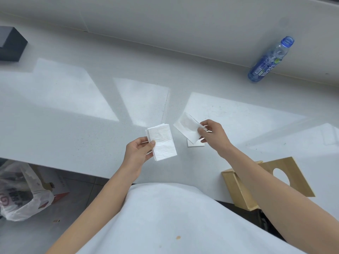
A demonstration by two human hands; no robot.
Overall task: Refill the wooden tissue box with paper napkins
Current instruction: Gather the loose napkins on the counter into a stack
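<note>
My left hand (pixel 138 154) grips a small stack of folded white paper napkins (pixel 162 142) above the white counter, thumb on top. My right hand (pixel 212 133) pinches a single napkin (pixel 187 127) by its right edge, lifted and tilted just right of the stack. Under that hand another white napkin (pixel 195 144) lies flat on the counter, partly hidden. The wooden tissue box (pixel 238 191) sits at the counter's near right edge, and its lid with a round hole (pixel 289 173) leans beside it; my right forearm covers part of both.
A blue plastic bottle (pixel 269 61) stands at the back right by the wall. A dark box (pixel 11 44) sits at the far left. The white counter (pixel 73 116) stretches across the view. Below on the floor, at the left, lies a white plastic bag (pixel 22 195).
</note>
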